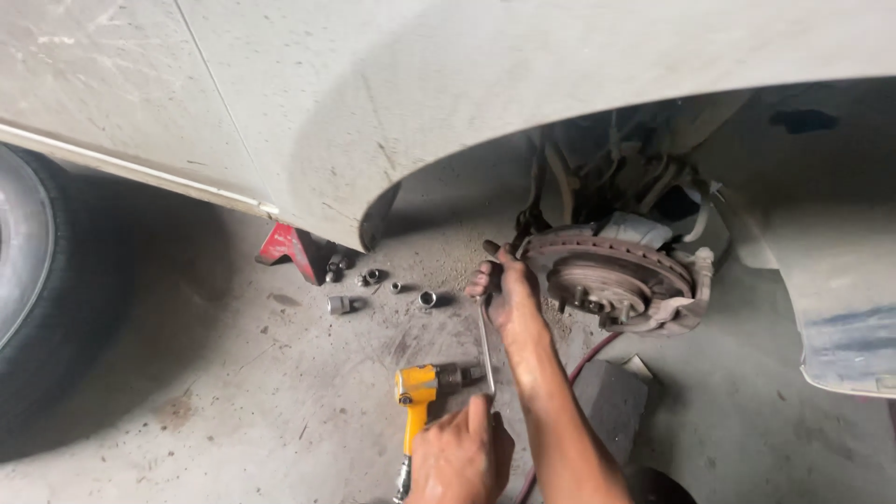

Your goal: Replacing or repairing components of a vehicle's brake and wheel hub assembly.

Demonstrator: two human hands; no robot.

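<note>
Head view is showing the right hand reaching beside the rusty brake disc, its grip closing around a thin metal bar. The left hand, grip pressed together, is resting near the yellow impact wrench on the floor.

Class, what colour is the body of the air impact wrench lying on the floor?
Yellow; the impact wrench shows best in the head view.

Sockets lie scattered mid-frame on my floor, a red jack stand behind, a tyre far left.
</note>
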